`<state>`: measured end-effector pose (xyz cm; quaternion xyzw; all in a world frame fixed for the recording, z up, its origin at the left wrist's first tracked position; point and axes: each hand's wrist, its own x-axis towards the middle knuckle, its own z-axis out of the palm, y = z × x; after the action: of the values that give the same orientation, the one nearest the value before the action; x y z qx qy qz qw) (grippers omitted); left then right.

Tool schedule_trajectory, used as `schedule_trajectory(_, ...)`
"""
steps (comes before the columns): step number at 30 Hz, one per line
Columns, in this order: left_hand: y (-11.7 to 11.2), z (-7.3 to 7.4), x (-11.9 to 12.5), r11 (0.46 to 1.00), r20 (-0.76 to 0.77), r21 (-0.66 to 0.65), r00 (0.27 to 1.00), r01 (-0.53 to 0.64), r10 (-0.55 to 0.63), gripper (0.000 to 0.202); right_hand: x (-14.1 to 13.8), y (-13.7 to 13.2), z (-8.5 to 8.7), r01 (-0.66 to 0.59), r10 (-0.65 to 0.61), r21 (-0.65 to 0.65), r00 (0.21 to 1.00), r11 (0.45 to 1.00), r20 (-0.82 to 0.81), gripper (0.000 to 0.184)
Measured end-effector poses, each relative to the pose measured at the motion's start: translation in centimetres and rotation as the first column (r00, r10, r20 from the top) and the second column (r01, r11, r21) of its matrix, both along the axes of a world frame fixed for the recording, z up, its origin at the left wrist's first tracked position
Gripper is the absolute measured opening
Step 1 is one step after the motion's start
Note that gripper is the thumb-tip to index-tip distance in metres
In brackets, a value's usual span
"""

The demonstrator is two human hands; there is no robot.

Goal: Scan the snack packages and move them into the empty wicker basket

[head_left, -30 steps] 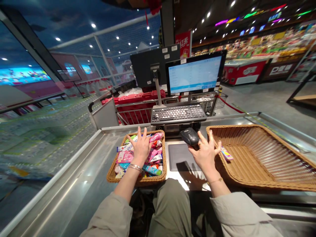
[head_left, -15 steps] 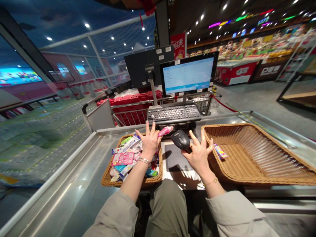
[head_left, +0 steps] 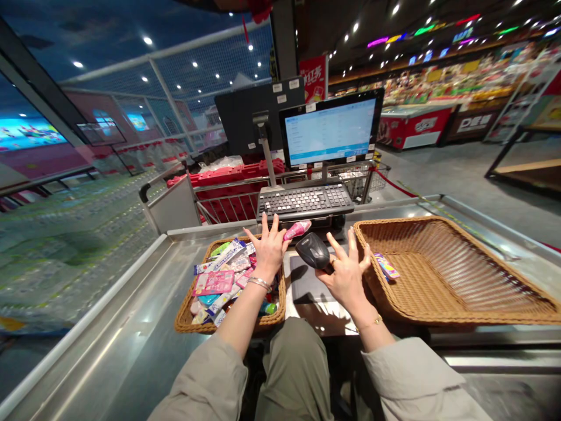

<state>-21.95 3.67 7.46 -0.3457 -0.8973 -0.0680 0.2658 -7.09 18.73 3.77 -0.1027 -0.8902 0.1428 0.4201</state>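
Beside the scanner [head_left: 312,250], seemingly a pink tube [head_left: 298,229], closer than before

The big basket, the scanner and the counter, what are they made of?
Big basket: looks like wicker with a slight gloss, from its woven brown strands; could be plastic imitation.
Scanner: probably hard plastic, smooth and black with a soft shine.
Counter: seems to be bare metal, perhaps steel, being silvery with bright reflections.

- tabletop [head_left: 120,327]: shiny metal, raised edge
- flat grey pad [head_left: 301,290], clock centre
- packed small wicker basket [head_left: 188,328], 9 o'clock
- large wicker basket [head_left: 438,286], 3 o'clock
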Motion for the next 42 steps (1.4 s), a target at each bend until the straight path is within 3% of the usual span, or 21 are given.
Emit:
schedule_trajectory(28,0.7,-0.4,-0.2,1.000,0.018,0.027,1.000,0.005,-0.006,0.035,0.2,0.1,0.1,-0.012,0.012,0.014,1.000,1.000,-0.011,0.012)
schedule_trajectory(42,1.8,1.0,1.3,0.998,0.032,0.050,0.999,0.032,-0.033,0.035,1.1,1.3,0.7,0.127,-0.128,-0.016,0.991,0.992,-0.049,0.018)
